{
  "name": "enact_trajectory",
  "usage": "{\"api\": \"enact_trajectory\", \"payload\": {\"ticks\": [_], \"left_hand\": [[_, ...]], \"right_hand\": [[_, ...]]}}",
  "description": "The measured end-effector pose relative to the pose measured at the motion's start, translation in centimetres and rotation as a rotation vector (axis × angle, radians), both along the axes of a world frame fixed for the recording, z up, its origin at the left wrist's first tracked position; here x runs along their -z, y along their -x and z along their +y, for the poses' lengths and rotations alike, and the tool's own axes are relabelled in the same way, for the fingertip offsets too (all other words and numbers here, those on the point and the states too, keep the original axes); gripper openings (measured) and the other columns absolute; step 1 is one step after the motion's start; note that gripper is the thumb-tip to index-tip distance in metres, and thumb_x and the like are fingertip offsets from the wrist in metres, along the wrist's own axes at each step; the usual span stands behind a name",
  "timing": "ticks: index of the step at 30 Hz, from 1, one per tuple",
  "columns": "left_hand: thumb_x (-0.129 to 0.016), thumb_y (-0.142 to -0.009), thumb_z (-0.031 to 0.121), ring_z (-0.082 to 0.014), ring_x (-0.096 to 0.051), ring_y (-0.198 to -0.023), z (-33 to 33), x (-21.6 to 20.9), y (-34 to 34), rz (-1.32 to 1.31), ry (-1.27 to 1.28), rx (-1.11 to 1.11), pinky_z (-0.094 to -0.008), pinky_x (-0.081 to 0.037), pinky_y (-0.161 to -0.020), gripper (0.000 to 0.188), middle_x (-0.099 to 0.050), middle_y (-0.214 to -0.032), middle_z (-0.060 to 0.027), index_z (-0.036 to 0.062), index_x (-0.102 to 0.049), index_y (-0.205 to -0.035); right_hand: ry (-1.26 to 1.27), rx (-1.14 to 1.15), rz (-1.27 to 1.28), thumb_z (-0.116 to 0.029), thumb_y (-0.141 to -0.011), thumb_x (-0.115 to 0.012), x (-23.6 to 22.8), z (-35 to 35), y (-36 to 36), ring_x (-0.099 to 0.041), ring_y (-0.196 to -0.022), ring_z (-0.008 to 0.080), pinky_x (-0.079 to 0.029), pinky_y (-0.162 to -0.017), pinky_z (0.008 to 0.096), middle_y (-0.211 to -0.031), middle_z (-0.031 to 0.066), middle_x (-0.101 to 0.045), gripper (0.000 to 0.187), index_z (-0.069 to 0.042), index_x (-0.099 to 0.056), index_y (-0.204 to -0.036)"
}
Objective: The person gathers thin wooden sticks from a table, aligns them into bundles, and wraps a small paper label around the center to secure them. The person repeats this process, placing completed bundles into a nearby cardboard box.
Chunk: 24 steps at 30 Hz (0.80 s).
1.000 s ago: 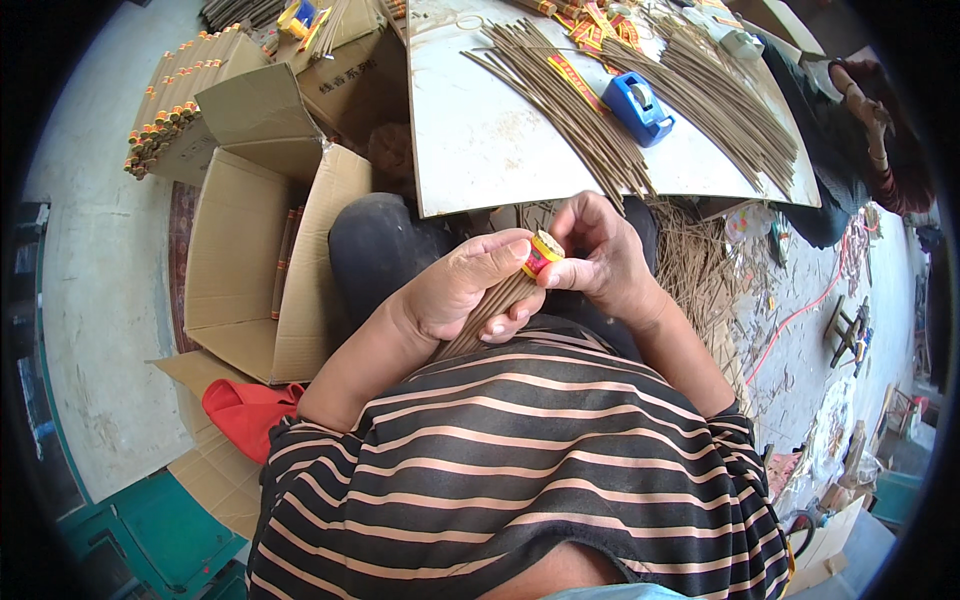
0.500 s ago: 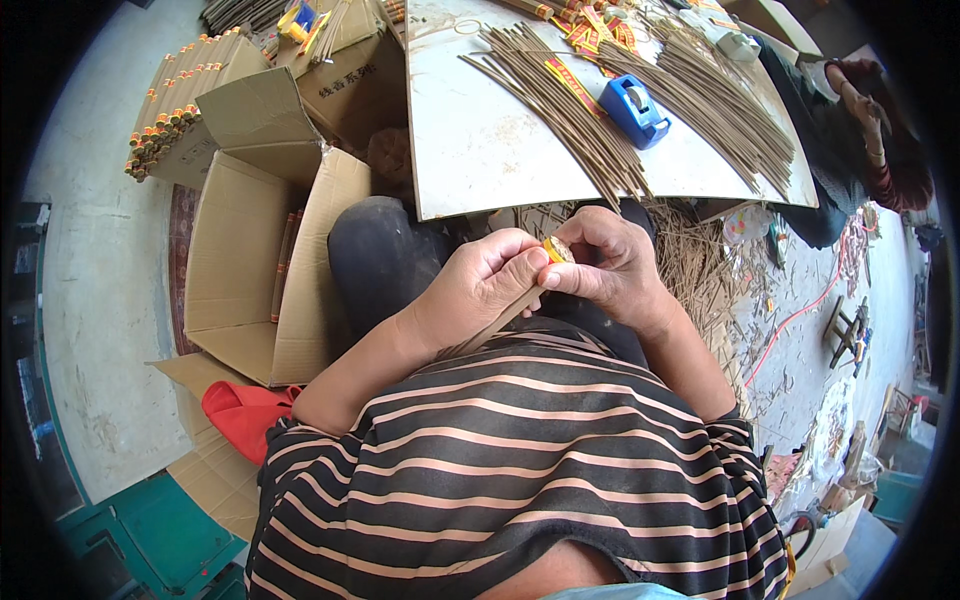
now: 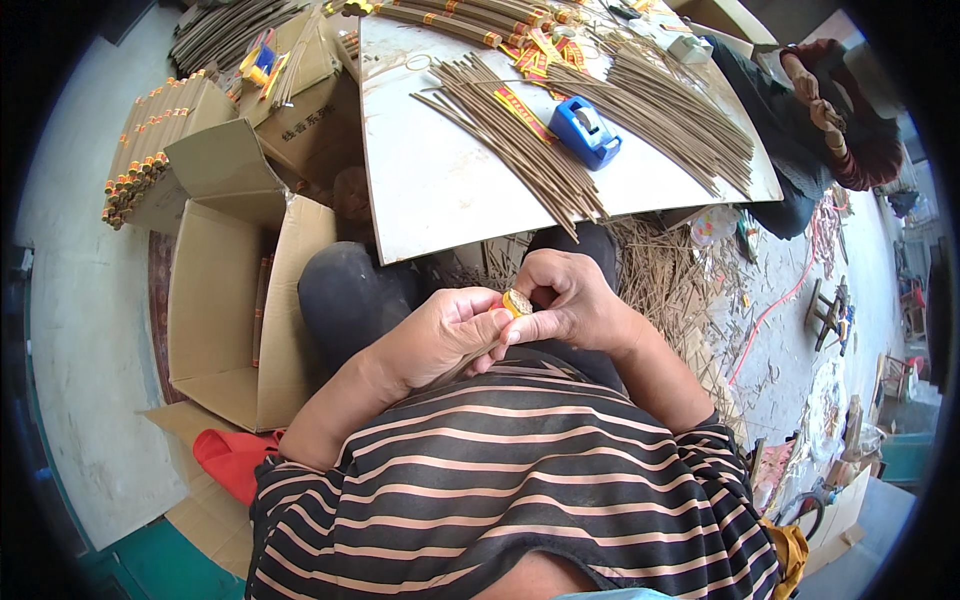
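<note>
Stick bundle: one bundle [image 3: 520, 299] of thin brown sticks, packed tight, its near-round end face pale brown and grainy; most of its length is hidden by fingers.
Band: one, yellow with a little red, wrapped around the bundle just below that end face.
Place: over the lap, in front of the striped shirt [image 3: 500, 470] and below the near edge of the bench [image 3: 440, 190]; banded end tilted up and to the right.
Left grip: the left hand [image 3: 450, 335] is wrapped around the bundle, thumb along it by the band.
Right grip: the right hand [image 3: 570, 300] is narrowed to a pinch at the banded end, thumb below, forefinger curled above.
Loose sticks: two spreads on the bench, a left one [image 3: 500, 140] and a right one [image 3: 690, 115]; single sticks too many to count.
Paper strips: one red-and-yellow strip [image 3: 524, 112] on the left spread; a heap of others [image 3: 548, 55] beyond it, overlapping, uncountable.
Tape dispenser: one, blue [image 3: 586, 132], at the left spread's right edge.
Open carton: one [image 3: 292, 290], left of the legs, with banded bundles inside, their number unclear.
Red cloth: one [image 3: 228, 462], beside the left elbow.
</note>
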<state>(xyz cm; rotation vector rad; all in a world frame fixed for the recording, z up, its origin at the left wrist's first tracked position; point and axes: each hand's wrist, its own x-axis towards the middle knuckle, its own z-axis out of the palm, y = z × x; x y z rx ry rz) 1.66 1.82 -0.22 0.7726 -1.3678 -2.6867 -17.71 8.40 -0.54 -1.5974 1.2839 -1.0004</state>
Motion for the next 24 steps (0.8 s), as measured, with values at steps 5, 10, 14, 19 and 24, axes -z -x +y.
{"api": "enact_trajectory", "payload": {"ticks": [5, 10, 14, 19, 24], "left_hand": [[-0.053, -0.092, 0.031, -0.0032, -0.045, -0.059, 0.0, -0.6, 0.2, -0.063, 0.090, -0.075, -0.0155, -0.037, -0.052, 0.028, -0.052, -0.072, 0.0010, 0.0035, -0.055, -0.094], [-0.053, -0.093, 0.029, -0.0031, -0.045, -0.059, 0.0, -0.3, 0.5, -0.099, 0.149, -0.036, -0.0152, -0.037, -0.052, 0.026, -0.053, -0.074, 0.0010, 0.0034, -0.054, -0.097], [-0.053, -0.092, 0.033, -0.0019, -0.045, -0.059, -0.1, -0.3, 0.4, -0.093, 0.168, -0.033, -0.0147, -0.036, -0.052, 0.030, -0.052, -0.074, 0.0021, 0.0042, -0.054, -0.097], [-0.052, -0.093, 0.030, -0.0035, -0.045, -0.060, -0.3, -0.5, 0.4, -0.091, 0.154, -0.041, -0.0165, -0.038, -0.055, 0.028, -0.053, -0.072, 0.0010, 0.0031, -0.055, -0.096], [-0.053, -0.092, 0.032, -0.0026, -0.045, -0.058, -0.2, 0.1, 0.2, -0.088, 0.125, -0.057, -0.0148, -0.036, -0.052, 0.028, -0.052, -0.073, 0.0021, 0.0045, -0.054, -0.098]], "right_hand": [[-0.060, 0.263, -0.200, -0.028, -0.082, -0.067, 1.6, -2.9, 4.5, -0.051, -0.067, 0.0090, -0.043, -0.060, 0.0247, -0.073, 0.0012, -0.056, 0.029, -0.001, -0.061, -0.087], [-0.079, 0.669, 0.451, -0.025, -0.082, -0.059, 4.6, -9.5, 14.7, -0.057, -0.063, 0.0186, -0.046, -0.057, 0.0318, -0.074, 0.0116, -0.062, 0.033, 0.002, -0.061, -0.099], [-0.447, 0.549, 0.460, -0.028, -0.075, -0.060, 5.6, -12.8, 17.7, -0.050, -0.047, 0.0182, -0.041, -0.045, 0.0327, -0.057, 0.0080, -0.053, 0.031, 0.002, -0.064, -0.085], [-0.538, 0.598, 0.392, -0.017, -0.072, -0.066, 4.7, -13.3, 17.5, -0.053, -0.053, 0.0156, -0.045, -0.046, 0.0299, -0.063, 0.0069, -0.055, 0.020, 0.001, -0.061, -0.076], [-0.503, 0.620, -0.254, -0.012, -0.079, -0.065, 5.5, -10.6, 17.2, -0.059, -0.071, 0.0153, -0.052, -0.066, 0.0277, -0.079, 0.0087, -0.061, 0.014, -0.001, -0.061, -0.087]]}}
